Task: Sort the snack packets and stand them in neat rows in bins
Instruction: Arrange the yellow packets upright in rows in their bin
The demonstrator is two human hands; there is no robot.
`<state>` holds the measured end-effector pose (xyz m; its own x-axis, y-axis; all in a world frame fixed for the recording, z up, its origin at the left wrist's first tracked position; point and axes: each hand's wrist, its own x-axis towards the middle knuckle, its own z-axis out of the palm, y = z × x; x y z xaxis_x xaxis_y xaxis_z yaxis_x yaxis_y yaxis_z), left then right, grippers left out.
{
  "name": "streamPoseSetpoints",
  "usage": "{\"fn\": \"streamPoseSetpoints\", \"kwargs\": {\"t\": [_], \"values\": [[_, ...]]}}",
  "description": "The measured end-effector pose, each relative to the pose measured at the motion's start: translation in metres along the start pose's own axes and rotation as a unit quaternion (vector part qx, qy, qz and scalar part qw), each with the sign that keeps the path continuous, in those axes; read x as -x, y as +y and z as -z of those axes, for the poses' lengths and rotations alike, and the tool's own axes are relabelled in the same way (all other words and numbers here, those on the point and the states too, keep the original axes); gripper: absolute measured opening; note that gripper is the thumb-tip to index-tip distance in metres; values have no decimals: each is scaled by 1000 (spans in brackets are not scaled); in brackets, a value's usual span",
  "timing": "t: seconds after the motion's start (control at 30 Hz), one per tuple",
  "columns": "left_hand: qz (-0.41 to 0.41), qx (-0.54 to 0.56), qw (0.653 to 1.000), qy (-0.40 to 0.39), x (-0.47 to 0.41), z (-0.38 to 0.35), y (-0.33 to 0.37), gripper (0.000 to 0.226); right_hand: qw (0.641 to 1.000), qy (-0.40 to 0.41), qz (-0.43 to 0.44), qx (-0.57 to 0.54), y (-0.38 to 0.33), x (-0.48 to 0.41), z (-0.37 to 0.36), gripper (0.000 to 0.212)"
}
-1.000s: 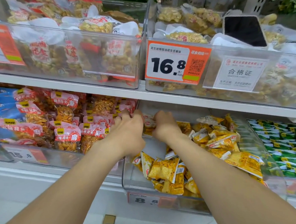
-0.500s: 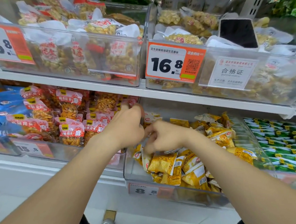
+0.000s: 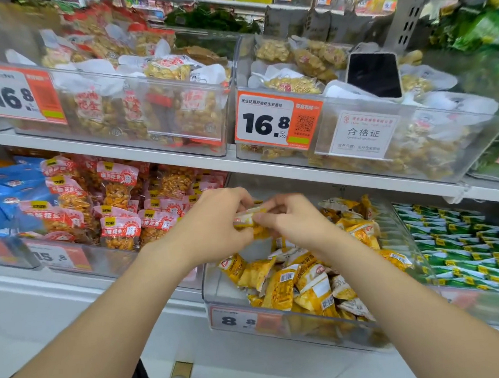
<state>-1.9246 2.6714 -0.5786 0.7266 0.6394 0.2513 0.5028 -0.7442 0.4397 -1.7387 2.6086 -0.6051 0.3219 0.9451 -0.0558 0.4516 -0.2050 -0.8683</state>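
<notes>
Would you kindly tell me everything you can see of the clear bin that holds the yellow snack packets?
The clear bin looks like rigid transparent plastic, rectangular and open-topped, on the lower shelf between a bin of red packets and one of green packets. An orange-and-white price tag reading 8.8 sits on its front wall. Yellow packets lie jumbled inside, leaving some bare floor at the left. The left hand and right hand pinch a held packet above it; neither plainly touches it.
</notes>
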Motion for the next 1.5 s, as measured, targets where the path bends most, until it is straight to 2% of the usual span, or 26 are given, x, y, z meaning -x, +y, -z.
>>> {"fn": "streamPoseSetpoints", "kwargs": {"t": [0.1, 0.17, 0.27, 0.37, 0.43, 0.5, 0.53, 0.63, 0.73, 0.8, 0.97, 1.03, 1.13, 1.2, 1.3, 1.33, 1.4, 1.5], "values": [[-5, 1, 1000, 21, -2, -2, 3, 58, 995, -12, -22, -99, 3, 7, 10, 21], [13, 45, 999, 20, -3, -1, 5, 55, 985, -20, -22, -169, 3, 11, 14, 30], [55, 100, 994, 1, -5, 1, 5, 61, 982, -61, 10, -181, 2, 20, 17, 39], [72, 122, 990, -20, -6, 0, 0, 72, 993, -79, 55, -70, 4, 23, 19, 44], [58, 97, 994, 9, -9, -3, -4, 62, 995, -12, 65, 77, 11, 13, 17, 38], [30, 13, 998, 56, -12, -4, -10, 52, 969, 67, 58, 232, 16, 1, 12, 37], [29, -23, 997, 73, -13, -4, -13, 48, 958, 81, 54, 271, 17, -4, 7, 37], [85, -54, 993, 53, -13, -5, -20, 48, 954, 26, 57, 292, 17, -22, -11, 45], [121, -46, 991, 16, -12, -9, -19, 37, 932, -9, 55, 357, 21, -41, -33, 52], [123, -41, 992, 9, -13, -11, -19, 39, 922, 4, 28, 387, 25, -53, -42, 50], [120, -33, 992, 7, -16, -13, -24, 40, 933, 29, -34, 356, 13, -68, -46, 52], [117, -26, 993, 9, -17, -13, -25, 36, 914, 48, -48, 399, 7, -65, -44, 58], [102, -22, 994, 8, -17, -12, -28, 30, 866, 70, -42, 493, -1, -56, -37, 61], [95, -26, 995, 8, -16, -11, -29, 30, 868, 41, 9, 494, 0, -52, -36, 49], [92, -42, 995, 6, -13, -7, -28, 40, 932, -100, 50, 346, 6, -44, -39, 25], [90, -45, 995, 2, -12, -6, -27, 42, 942, -155, 36, 294, 6, -39, -41, 29], [89, -43, 995, -9, -8, -4, -23, 45, 936, -233, 14, 262, 6, -31, -45, 49], [81, -38, 996, -9, -1, -2, -21, 40, 940, -233, 22, 248, 12, -27, -46, 54]]}}
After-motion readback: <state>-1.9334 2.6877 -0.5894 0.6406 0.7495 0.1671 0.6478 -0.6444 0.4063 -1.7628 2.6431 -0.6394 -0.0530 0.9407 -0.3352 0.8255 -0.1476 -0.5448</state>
